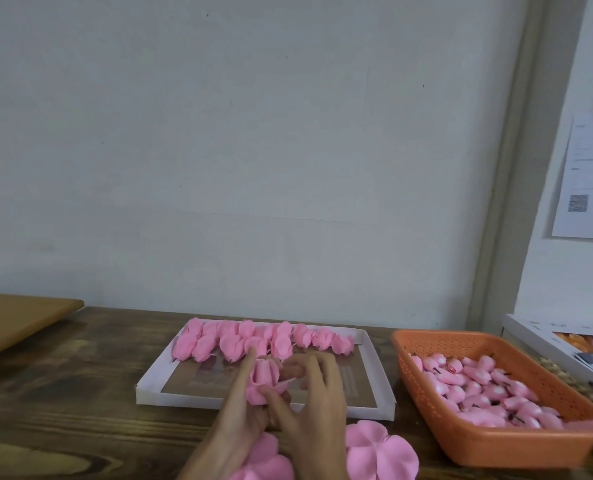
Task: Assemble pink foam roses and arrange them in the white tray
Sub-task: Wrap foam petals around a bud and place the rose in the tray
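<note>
A half-wrapped pink foam rose is held over the near part of the white tray. My left hand grips it from the left, index finger stretched up along its side. My right hand pinches its lower petal with thumb and fingers from the right. Several finished pink roses lie in two rows along the tray's far edge. Flat pink foam petal sheets lie on the table by my wrists.
An orange plastic basket to the right holds several pink rose buds with dark stems. A white box sits at the far right. A tan board lies at the left on the dark wooden table.
</note>
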{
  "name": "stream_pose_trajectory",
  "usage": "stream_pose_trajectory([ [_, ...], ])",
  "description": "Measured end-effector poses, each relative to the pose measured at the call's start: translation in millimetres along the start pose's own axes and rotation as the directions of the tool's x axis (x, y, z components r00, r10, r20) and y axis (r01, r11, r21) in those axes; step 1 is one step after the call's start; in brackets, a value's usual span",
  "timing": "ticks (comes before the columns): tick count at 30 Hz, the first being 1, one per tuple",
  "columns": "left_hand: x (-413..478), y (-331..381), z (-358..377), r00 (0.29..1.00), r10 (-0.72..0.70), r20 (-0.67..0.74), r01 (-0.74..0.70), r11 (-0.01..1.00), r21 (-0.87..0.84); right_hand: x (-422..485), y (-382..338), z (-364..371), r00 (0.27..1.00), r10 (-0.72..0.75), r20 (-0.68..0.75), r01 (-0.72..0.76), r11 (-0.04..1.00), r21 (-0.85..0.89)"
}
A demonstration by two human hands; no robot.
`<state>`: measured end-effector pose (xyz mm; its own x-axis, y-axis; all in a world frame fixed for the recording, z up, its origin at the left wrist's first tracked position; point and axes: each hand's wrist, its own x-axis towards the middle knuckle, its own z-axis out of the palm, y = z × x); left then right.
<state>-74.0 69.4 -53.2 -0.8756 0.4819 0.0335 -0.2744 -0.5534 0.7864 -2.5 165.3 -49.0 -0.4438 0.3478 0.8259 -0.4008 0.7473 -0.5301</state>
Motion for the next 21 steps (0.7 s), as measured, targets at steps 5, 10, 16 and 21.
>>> stream_pose_trajectory([
  [5,-0.3,1.5,-3.3,0.999,-0.027,-0.034,0.024,0.997,-0.069,0.4,-1.1,-3.4,0.995,-0.061,0.077,0.063,0.998,-0.028],
  [10,-2.7,5.2,-3.3,0.997,-0.057,-0.056,0.049,0.989,-0.141,2.9,-3.7,-7.5,0.977,-0.125,0.171,0.129,0.992,-0.014],
  [16,-3.4,8.4,-0.7,0.996,-0.080,-0.049,0.073,0.987,-0.140,3.3,-1.3,-12.1,0.955,-0.101,0.278,0.092,0.995,0.044],
  [21,-3.3,7.9,-1.3,0.995,-0.087,-0.039,0.082,0.990,-0.113,3.2,-2.1,-11.9,0.963,-0.055,0.265,0.049,0.998,0.030],
])
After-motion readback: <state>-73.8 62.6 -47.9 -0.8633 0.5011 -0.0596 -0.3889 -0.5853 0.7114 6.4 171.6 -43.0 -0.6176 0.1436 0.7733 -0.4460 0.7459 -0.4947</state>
